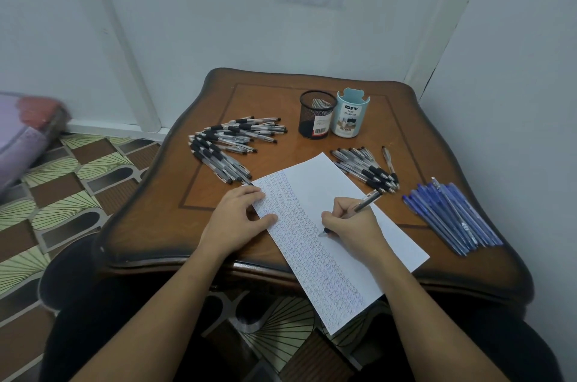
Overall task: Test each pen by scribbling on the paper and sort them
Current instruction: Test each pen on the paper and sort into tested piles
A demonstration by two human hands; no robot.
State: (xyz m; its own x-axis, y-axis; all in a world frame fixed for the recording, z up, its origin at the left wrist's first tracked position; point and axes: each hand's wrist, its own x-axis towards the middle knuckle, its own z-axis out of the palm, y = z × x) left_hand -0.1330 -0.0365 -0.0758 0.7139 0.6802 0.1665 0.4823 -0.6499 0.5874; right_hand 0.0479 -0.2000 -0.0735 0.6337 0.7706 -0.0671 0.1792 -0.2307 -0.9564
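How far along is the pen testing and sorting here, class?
Done: scribbles cover the left side of the paper; blue pens and a small black-grip pile lie sorted on the right. In hand: the right hand scribbles with a pen while the left hand presses the paper. Left: probably the large pile on the left.

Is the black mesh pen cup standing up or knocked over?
Upright: the black mesh cup stands on its base on the table, open mouth up, beside the light blue organizer.
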